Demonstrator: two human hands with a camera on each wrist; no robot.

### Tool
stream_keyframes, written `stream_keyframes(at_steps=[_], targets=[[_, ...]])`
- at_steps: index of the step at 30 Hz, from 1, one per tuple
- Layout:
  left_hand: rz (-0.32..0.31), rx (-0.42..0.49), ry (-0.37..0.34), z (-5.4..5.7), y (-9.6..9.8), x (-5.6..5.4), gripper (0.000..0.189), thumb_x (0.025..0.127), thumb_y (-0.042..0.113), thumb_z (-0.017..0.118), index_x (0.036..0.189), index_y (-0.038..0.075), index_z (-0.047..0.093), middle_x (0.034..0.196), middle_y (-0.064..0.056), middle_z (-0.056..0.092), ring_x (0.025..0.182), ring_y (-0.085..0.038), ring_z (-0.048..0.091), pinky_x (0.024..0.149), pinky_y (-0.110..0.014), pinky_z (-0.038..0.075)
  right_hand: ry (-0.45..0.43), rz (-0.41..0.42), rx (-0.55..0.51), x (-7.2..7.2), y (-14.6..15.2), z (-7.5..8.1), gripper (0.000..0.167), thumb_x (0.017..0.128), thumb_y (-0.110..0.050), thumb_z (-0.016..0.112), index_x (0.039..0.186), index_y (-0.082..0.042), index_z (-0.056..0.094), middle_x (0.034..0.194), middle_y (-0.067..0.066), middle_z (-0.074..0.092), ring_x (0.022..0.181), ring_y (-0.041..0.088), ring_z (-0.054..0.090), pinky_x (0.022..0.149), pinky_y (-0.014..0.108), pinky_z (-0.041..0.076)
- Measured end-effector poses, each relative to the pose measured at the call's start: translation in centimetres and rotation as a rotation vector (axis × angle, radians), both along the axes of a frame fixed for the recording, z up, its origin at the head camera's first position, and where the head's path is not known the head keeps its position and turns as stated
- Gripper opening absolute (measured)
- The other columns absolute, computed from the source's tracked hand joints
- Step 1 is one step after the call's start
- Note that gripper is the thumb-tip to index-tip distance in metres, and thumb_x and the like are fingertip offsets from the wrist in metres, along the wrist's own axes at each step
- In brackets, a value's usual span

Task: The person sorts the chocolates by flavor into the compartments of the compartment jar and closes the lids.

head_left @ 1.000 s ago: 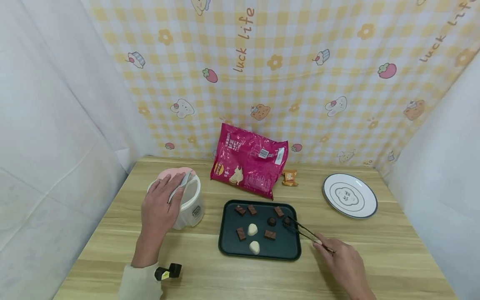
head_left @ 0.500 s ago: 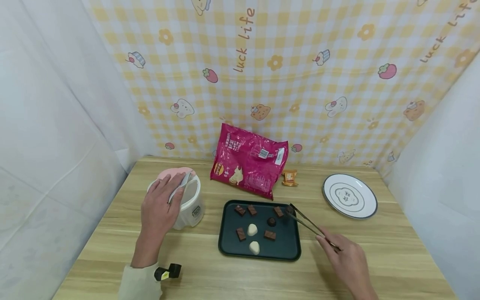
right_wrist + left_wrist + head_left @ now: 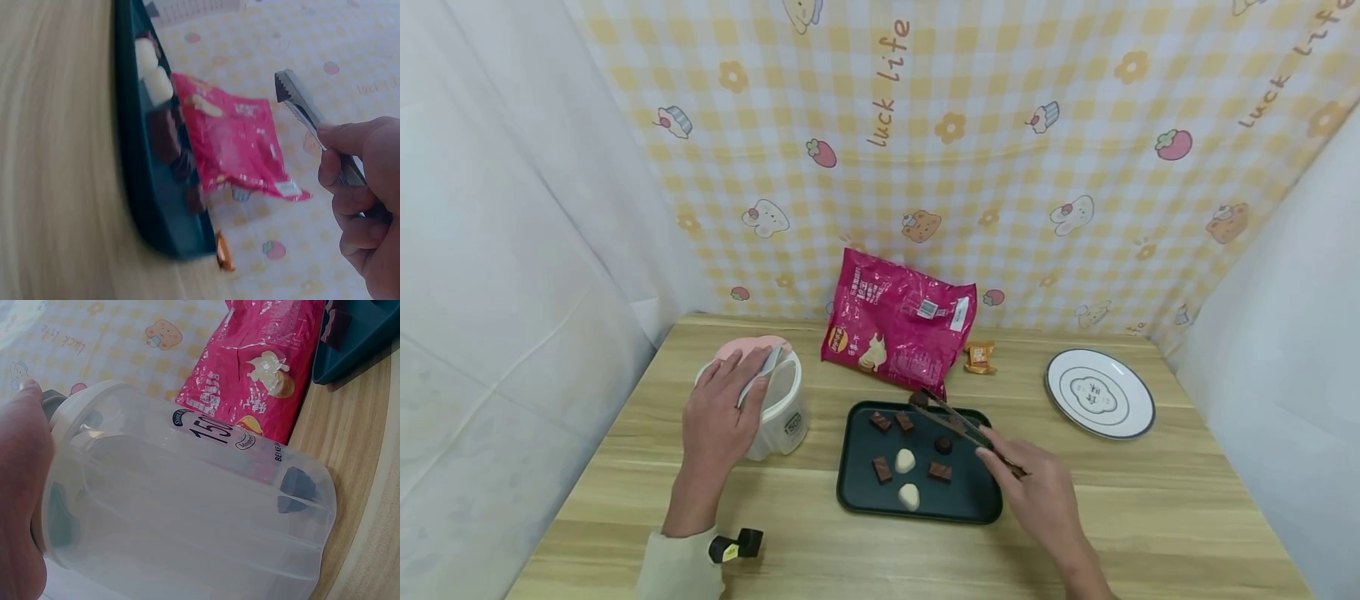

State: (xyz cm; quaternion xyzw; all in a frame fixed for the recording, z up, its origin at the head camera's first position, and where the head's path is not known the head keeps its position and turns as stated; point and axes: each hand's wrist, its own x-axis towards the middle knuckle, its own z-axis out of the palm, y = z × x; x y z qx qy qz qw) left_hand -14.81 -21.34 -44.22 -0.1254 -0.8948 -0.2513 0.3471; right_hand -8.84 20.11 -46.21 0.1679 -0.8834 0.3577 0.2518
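Note:
My left hand (image 3: 722, 412) grips the top of a clear plastic storage canister (image 3: 782, 425), holding up the flap of its pink-and-white lid (image 3: 745, 343). A dark piece (image 3: 297, 490) shows inside the canister near its bottom. With my right hand (image 3: 1037, 487) I grip metal tongs (image 3: 962, 425), whose tips hold a round dark chocolate (image 3: 919, 400) above the far edge of the black tray (image 3: 955, 508). On the tray lie several brown rectangular chocolates (image 3: 940, 472), another round dark chocolate (image 3: 943, 445) and two white chocolates (image 3: 909, 497).
Behind the tray a pink chip bag (image 3: 898, 321) leans towards the patterned cloth. Beside it lies an orange-wrapped candy (image 3: 980, 357). A white plate (image 3: 1123, 383) with a dark rim stands at the right on the wooden table (image 3: 820, 550).
The tongs have lifted the round dark chocolate from the tray's right side. My right hand has carried it left, towards the chip bag and canister. My left hand has stayed put.

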Motion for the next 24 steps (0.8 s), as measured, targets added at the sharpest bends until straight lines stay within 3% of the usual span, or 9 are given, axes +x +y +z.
stream_keyframes(at_steps=[16,22,24], targets=[[0.008,-0.001,-0.015,0.0,0.0,0.1,0.046,0.108,0.041,0.046,0.138,0.012,0.067,0.135,-0.012,0.066,0.126,-0.042,0.06,0.112,-0.056,0.036,0.022,0.193,-0.067,-2.6,-6.9,2.4,0.039,0.087,-0.012,0.084,0.126,-0.014,0.076,0.078,-0.016,0.065,0.057,0.001,0.044,0.046,0.017,0.033],[0.008,-0.007,-0.011,0.0,0.0,0.1,0.049,0.109,0.043,0.044,0.138,0.011,0.066,0.135,-0.013,0.066,0.126,-0.041,0.06,0.113,-0.056,0.036,0.021,0.264,-0.106,-3.4,-9.2,3.0,0.037,0.089,-0.013,0.082,0.125,-0.01,0.076,0.11,-0.002,0.077,0.071,0.001,0.064,0.055,0.016,0.05],[0.008,-0.007,-0.011,0.0,0.0,0.1,0.049,0.109,0.043,0.044,0.138,0.011,0.066,0.135,-0.014,0.066,0.126,-0.041,0.06,0.113,-0.056,0.036,0.011,0.268,-0.101,-3.5,-9.9,3.1,0.037,0.09,-0.015,0.081,0.126,-0.011,0.076,0.113,0.0,0.076,0.078,0.002,0.068,0.06,0.017,0.053]])
